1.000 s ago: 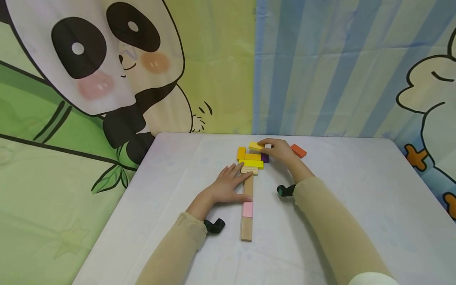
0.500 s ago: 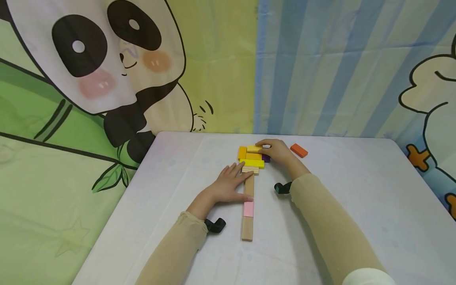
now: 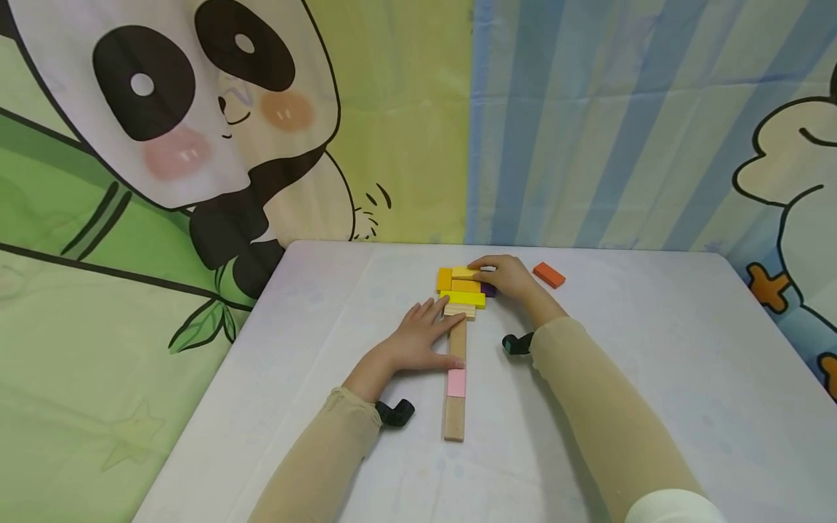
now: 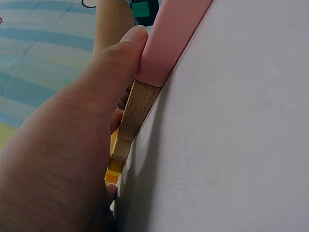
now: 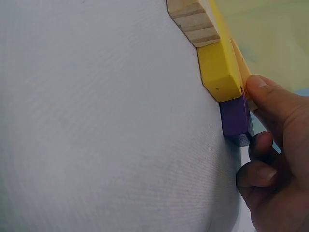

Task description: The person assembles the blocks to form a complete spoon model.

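A row of flat wooden blocks runs up the table. Pink block (image 3: 456, 383) and plain wood block (image 3: 454, 419) form its near end. My left hand (image 3: 412, 341) lies beside the row with fingers spread; its thumb (image 4: 128, 48) touches the blocks' side near the pink one. At the far end, my right hand (image 3: 513, 280) pinches a yellow block (image 3: 463, 273) between thumb and fingers. That block lies behind an amber block (image 3: 466, 286) and beside an upright amber one (image 3: 444, 279). Purple block (image 5: 234, 116) sits next to a bright yellow block (image 5: 219, 72), below the right thumb.
A loose orange-red block (image 3: 548, 274) lies right of the right hand, near the far table edge. Pale ridged wood (image 3: 460, 311) crosses the row before the bright yellow block. A printed cloth backdrop (image 3: 405, 131) stands behind the white table (image 3: 261, 378).
My right hand has moved slightly left, bringing the yellow block up against the amber blocks. The left hand stays in place on the row.
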The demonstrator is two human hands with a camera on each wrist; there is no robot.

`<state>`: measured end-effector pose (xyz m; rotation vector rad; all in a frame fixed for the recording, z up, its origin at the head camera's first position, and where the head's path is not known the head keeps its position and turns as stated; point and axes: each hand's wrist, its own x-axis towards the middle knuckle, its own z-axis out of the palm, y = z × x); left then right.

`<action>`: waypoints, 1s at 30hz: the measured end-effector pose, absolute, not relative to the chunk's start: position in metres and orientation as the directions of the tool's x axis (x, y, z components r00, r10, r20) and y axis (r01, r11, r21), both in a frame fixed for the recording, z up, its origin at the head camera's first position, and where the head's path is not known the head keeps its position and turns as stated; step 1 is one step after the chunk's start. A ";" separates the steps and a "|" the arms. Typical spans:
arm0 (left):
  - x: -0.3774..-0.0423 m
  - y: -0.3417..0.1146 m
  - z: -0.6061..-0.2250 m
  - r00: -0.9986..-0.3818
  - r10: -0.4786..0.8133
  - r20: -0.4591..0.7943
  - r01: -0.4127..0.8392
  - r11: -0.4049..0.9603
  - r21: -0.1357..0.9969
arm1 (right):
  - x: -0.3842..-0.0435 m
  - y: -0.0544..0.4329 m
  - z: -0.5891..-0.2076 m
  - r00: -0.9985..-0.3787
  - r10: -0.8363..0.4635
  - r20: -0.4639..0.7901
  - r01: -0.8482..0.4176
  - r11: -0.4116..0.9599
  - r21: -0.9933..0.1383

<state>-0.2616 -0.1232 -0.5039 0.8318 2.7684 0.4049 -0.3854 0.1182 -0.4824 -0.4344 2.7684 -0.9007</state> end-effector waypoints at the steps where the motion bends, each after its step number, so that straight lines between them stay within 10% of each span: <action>1: -0.261 -0.123 -0.504 -0.815 0.564 -0.132 0.503 0.802 0.322 | -0.386 0.118 -0.483 -0.937 -0.336 -0.098 -0.215 0.772 -0.599; 30: -0.262 -0.123 -0.505 -0.818 0.561 -0.128 0.496 0.800 0.339 | -0.368 0.166 -0.462 -0.955 -0.295 -0.033 -0.237 0.824 -0.514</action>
